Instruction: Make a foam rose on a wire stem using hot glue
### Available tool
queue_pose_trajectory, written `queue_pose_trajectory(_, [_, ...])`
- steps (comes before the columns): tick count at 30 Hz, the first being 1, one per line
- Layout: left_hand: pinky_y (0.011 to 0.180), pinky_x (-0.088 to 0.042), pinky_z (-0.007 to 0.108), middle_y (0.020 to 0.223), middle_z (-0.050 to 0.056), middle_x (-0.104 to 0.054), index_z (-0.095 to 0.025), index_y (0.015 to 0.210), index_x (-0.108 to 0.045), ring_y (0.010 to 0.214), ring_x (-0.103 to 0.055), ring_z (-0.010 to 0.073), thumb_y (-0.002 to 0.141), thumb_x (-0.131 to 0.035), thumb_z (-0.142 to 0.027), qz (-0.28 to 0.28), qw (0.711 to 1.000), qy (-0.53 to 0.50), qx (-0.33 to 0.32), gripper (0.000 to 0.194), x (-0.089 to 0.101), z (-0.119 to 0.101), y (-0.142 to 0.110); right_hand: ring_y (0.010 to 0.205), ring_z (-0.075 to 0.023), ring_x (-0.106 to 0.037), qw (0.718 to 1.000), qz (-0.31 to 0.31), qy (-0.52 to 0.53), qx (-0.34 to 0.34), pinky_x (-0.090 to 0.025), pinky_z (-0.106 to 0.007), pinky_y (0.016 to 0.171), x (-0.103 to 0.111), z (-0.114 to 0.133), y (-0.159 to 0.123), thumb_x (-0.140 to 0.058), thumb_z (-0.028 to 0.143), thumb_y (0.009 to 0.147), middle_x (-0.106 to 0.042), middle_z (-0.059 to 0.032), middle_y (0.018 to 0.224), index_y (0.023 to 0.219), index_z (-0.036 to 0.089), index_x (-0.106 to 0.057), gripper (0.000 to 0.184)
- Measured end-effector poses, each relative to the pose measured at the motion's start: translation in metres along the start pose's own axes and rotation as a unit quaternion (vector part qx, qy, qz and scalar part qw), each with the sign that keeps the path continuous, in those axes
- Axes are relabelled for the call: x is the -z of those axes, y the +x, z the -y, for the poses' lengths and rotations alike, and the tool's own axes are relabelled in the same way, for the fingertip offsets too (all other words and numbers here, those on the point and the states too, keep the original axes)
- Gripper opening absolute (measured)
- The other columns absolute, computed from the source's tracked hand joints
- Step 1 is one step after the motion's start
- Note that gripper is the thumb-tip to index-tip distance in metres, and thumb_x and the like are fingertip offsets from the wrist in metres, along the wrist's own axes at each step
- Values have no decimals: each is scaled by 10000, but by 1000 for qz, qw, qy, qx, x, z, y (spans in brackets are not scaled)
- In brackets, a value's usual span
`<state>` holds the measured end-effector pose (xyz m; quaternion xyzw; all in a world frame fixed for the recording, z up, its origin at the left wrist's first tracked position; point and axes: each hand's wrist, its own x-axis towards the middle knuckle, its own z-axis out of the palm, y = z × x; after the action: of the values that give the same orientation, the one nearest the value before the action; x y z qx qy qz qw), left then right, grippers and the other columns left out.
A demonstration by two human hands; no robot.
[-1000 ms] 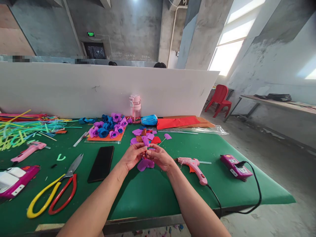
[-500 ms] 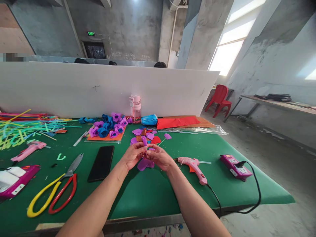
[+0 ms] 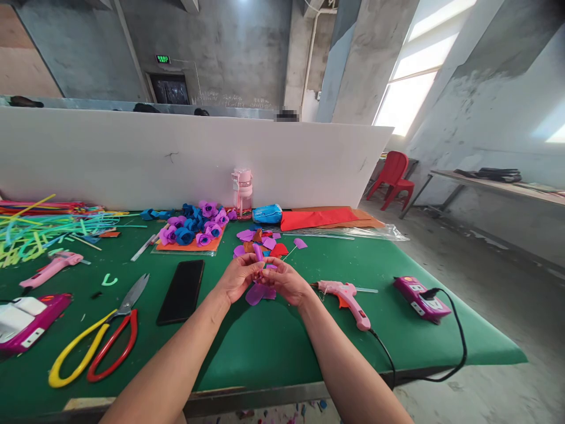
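Note:
My left hand [image 3: 238, 277] and my right hand [image 3: 286, 281] meet above the green table [image 3: 265, 347], fingers pinched together on a small purple foam flower piece [image 3: 261, 272]. Loose purple petals [image 3: 260, 292] lie on the table just under my hands. More cut petals [image 3: 260, 240] in purple, red and brown are scattered right behind them. A pink glue gun [image 3: 346, 294] lies just right of my right hand, its black cord trailing off the front edge.
A black phone [image 3: 182, 291] and yellow-and-red scissors [image 3: 95, 344] lie to the left. Finished purple and blue foam roses [image 3: 194, 227] sit on an orange sheet. Coloured strips [image 3: 39, 227], a second glue gun [image 3: 50, 269], a pink bottle [image 3: 242, 191], a white divider [image 3: 132, 156].
My hands stay together on the purple piece with only slight finger movement. The view has shifted a little.

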<state>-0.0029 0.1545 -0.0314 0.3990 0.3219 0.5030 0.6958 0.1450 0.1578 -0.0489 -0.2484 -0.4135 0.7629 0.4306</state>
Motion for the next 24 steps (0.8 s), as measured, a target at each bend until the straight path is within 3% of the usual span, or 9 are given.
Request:
queue_pose_trajectory(4, [540, -368, 196, 601, -40, -548, -148, 649, -587, 549, -487, 67, 587, -763, -206, -22, 997, 37, -58, 196, -6, -5, -3, 642, -124, -612, 999, -1, -26, 29, -449, -265, 662, 1, -2, 2, -787, 274, 590, -663, 10, 705, 968, 213, -595, 428])
queue_pose_trajectory(7, [574, -371, 198, 624, -40, -529, -161, 633, -581, 597, -478, 82, 580, -754, -189, -40, 985, 106, -131, 183, -14, -9, -8, 636, -125, -599, 991, -44, -98, 86, -442, -258, 648, 0, -2, 5, -774, 300, 598, -644, 18, 680, 874, 205, -631, 325])
queue_pose_trajectory(10, [583, -359, 209, 633, -31, -535, -179, 628, -603, 602, -461, 98, 578, -740, -163, -66, 957, 199, -199, 147, -20, -10, -13, 631, -149, -578, 959, -112, -213, 147, -441, -283, 636, -1, -1, 7, -746, 347, 608, -645, 1, 675, 711, 201, -654, 201])
queue_pose_trajectory(12, [597, -351, 220, 635, -19, -550, -189, 628, -627, 611, -461, 112, 587, -726, -148, -83, 938, 248, -227, 115, -22, -9, -15, 705, -181, -582, 936, -143, -264, 184, -438, -318, 717, -1, -1, 7, -739, 334, 607, -662, -7, 718, 703, 222, -676, 160])
queue_pose_trajectory(14, [625, -351, 230, 650, -6, -566, -199, 635, -644, 633, -470, 126, 600, -711, -142, -90, 927, 270, -244, 95, -23, -8, -17, 791, -207, -577, 911, -166, -302, 226, -413, -341, 794, -2, 0, 6, -733, 299, 606, -674, -8, 782, 739, 252, -696, 146])
queue_pose_trajectory(17, [634, -350, 238, 659, 6, -570, -205, 635, -648, 641, -472, 137, 617, -699, -148, -86, 919, 285, -258, 79, -24, -8, -18, 746, -203, -553, 873, -191, -359, 270, -411, -331, 732, -3, 0, 4, -699, 275, 635, -666, -9, 765, 734, 280, -708, 99])
queue_pose_trajectory(20, [620, -347, 237, 654, 5, -566, -207, 632, -637, 627, -466, 136, 633, -687, -149, -79, 910, 304, -270, 76, -25, -8, -19, 672, -188, -527, 868, -191, -372, 268, -399, -311, 646, -5, 0, 3, -678, 270, 659, -657, -11, 717, 695, 282, -710, 49])
queue_pose_trajectory(24, [613, -355, 234, 654, -2, -568, -210, 674, -624, 609, -472, 129, 661, -678, -177, -75, 898, 330, -280, 64, -24, -7, -19, 683, -192, -532, 864, -185, -381, 274, -404, -315, 667, -4, -2, 3, -667, 250, 672, -645, -3, 693, 678, 286, -706, 54])
